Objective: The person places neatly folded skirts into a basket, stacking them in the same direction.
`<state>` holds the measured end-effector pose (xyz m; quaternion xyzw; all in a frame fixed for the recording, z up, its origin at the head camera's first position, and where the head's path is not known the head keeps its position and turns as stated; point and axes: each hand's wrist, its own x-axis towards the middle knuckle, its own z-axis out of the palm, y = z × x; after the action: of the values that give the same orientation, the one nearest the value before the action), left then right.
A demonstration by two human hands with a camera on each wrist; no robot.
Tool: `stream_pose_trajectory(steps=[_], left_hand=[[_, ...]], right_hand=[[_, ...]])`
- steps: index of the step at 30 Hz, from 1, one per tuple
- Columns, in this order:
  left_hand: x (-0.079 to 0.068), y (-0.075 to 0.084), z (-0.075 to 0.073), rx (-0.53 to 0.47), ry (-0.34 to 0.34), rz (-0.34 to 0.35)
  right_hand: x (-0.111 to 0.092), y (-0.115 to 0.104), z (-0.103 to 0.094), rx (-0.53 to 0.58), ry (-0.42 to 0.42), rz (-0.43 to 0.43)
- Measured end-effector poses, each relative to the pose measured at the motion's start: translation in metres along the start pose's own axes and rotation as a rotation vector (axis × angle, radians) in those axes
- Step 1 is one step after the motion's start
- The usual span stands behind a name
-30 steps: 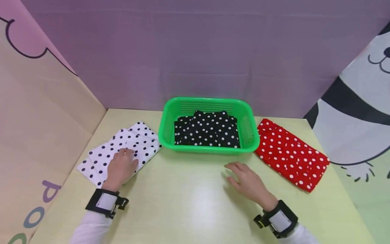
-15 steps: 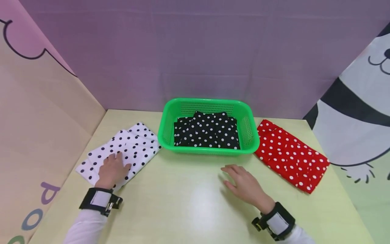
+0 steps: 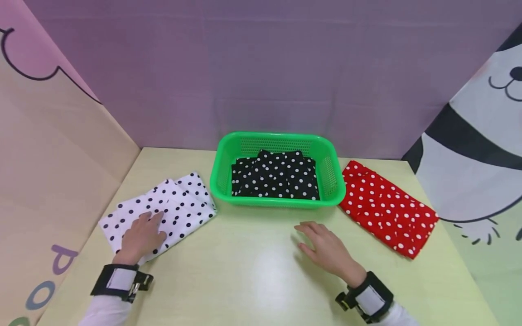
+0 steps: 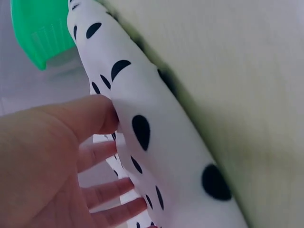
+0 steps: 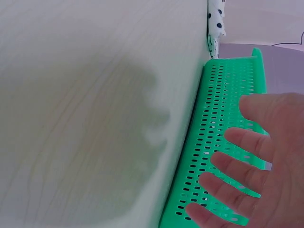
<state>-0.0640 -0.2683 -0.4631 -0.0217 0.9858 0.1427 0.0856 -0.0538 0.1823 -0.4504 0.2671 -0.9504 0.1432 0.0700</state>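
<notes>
A white cloth [image 3: 185, 206] with black dots lies folded on the left of the table. My left hand [image 3: 140, 237] rests on its near part, fingertips touching the fabric; the left wrist view shows those fingers [image 4: 111, 190] spread and extended against it. Over the bare table front of the green basket [image 3: 275, 202] hovers my right hand [image 3: 328, 250], touching nothing, its fingers loosely extended. Folded black cloth [image 3: 281, 176] with white dots fills the basket's middle. To the right lies a red cloth [image 3: 387, 208] with white dots, folded flat.
The pale table [image 3: 253, 271] meets a purple backdrop [image 3: 277, 77] behind the basket. Printed side panels stand at left [image 3: 53, 149] and right [image 3: 481, 149]. The basket's front right corner is close beside the red cloth.
My left hand has slid back toward me and leftward on the white cloth. That cloth has turned a little, its right end now nearer me. The right hand has barely shifted.
</notes>
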Motion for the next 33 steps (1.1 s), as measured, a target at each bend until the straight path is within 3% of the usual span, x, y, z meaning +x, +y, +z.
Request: stream_pose_trajectory(steps=[14,33], left_hand=[[-0.017,-0.014,0.010,-0.039,0.066,0.072],[-0.043,-0.008,0.018,-0.075,0.101,0.174]], right_hand=[[0.004,-0.001,-0.004,0.000,0.023,-0.001],[0.010,-0.003,0.000,0.017,0.060,-0.044]])
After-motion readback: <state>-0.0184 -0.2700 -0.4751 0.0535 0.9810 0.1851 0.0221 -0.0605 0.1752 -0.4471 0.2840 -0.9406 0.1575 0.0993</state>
